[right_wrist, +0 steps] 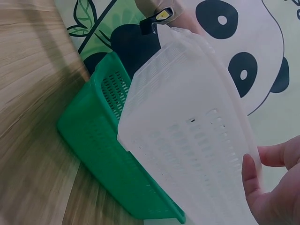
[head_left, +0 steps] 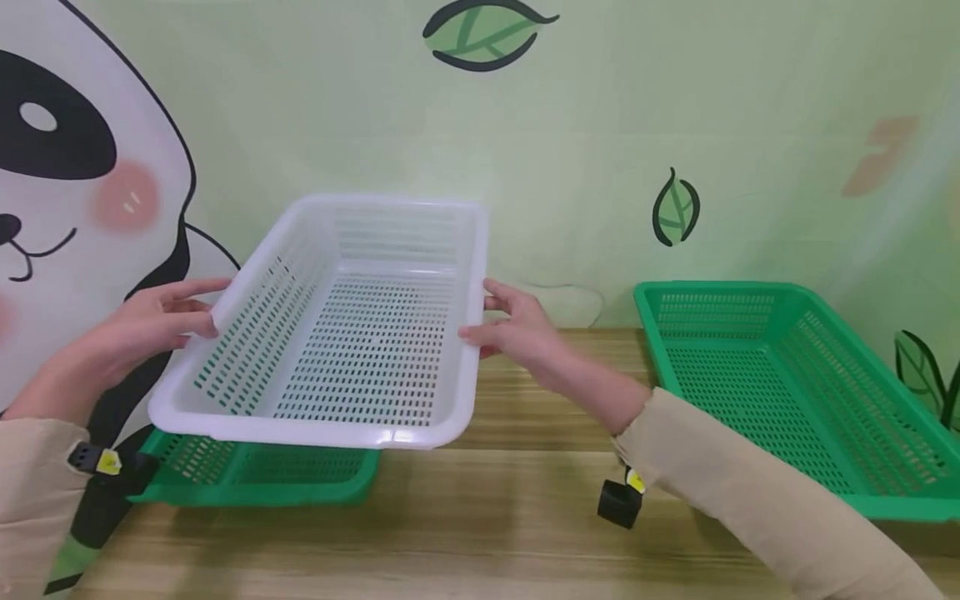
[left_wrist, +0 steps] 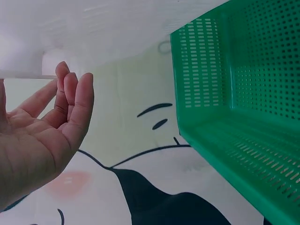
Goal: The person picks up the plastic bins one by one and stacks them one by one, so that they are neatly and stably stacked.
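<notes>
A white plastic basket (head_left: 367, 350) with slotted walls and floor is held between my two hands, tilted, over the left green basket (head_left: 300, 479). My left hand (head_left: 153, 329) grips its left rim, thumb over the edge and fingers beneath. On the opposite side my right hand (head_left: 517, 329) pinches the right rim. The right wrist view shows the white basket's outer wall (right_wrist: 187, 126) above the green one, with the right fingers at its rim. In the left wrist view the left fingers (left_wrist: 82, 101) curl up under the white rim.
Another green basket (head_left: 750, 392) stands on the wooden table (head_left: 525, 508) at the right. Behind is a pale green backdrop (head_left: 562, 142) printed with a panda and leaves. Small black cameras (head_left: 620, 502) hang at the wrists.
</notes>
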Tool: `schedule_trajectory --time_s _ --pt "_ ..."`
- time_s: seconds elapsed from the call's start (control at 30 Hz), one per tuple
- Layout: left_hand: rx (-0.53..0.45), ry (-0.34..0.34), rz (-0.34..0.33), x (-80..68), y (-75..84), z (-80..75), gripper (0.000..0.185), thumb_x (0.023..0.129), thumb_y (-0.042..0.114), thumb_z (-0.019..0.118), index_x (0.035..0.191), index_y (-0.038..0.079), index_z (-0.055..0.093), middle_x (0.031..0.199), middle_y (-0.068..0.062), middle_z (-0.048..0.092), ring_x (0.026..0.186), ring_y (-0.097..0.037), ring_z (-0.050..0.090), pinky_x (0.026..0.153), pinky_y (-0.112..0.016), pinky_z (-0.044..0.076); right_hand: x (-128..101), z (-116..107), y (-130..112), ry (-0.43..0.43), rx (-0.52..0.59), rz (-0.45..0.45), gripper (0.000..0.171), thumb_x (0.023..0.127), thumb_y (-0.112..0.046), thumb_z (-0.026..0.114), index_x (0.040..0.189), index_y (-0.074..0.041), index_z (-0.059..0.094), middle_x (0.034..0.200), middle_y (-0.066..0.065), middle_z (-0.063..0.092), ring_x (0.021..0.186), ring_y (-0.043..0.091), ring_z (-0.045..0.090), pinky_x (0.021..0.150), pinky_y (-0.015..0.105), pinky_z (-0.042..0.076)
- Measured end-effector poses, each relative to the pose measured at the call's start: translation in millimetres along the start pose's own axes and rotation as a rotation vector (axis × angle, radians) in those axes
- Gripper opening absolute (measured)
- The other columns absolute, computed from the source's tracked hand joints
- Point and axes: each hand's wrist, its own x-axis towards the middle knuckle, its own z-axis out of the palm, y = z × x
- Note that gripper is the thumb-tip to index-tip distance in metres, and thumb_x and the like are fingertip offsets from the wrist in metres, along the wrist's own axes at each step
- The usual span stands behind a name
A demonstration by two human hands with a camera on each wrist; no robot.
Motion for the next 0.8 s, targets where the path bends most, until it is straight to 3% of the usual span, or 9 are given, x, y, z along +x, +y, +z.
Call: schedule_trajectory --time_s 0.2,0.37,0.6,0.8 --pt "-0.025 -0.001 -0.012 -3.5 -7.3 -8.4 0.062 0.089 0.012 0.05 0.143 0.002 0.021 0.101 0.003 0.062 0.08 -0.011 0.061 0.071 -0.032 0.048 7 12 0 -0.021 0.022 -0.004 0.075 0.08 0.007 0.06 0.143 -0.003 0.02 0.13 0.02 0.043 0.1 0.036 0.058 0.073 0.033 0.053" --pt "0.004 0.017 -0.036 -4.5 -11.5 -12.4 0.062 0.088 0.012 0.049 0.142 0.0 0.022 0.102 0.0 0.063 0.078 -0.009 0.06 0.069 -0.03 0.047 7 20 1 -0.015 0.024 0.013 0.076 0.079 0.009 0.059 0.143 -0.003 0.02 0.13 0.019 0.043 0.09 0.029 0.061 0.072 0.033 0.053" --pt "0.044 0.062 -0.047 -6.5 -26.1 -20.5 0.06 0.091 0.021 0.049 0.14 -0.003 0.025 0.09 0.02 0.059 0.075 -0.008 0.06 0.067 -0.028 0.044 10 31 1 -0.043 0.016 -0.002 0.071 0.081 0.007 0.059 0.142 -0.004 0.025 0.128 0.019 0.045 0.085 0.024 0.062 0.073 0.034 0.053" --pt "0.087 0.141 -0.038 -5.9 -46.6 -23.8 0.061 0.092 0.026 0.05 0.138 -0.006 0.028 0.097 -0.001 0.063 0.072 -0.015 0.061 0.062 -0.031 0.047 16 43 4 -0.071 0.047 -0.033 0.071 0.081 0.006 0.06 0.142 -0.006 0.026 0.127 0.019 0.045 0.085 0.022 0.063 0.068 0.03 0.053"
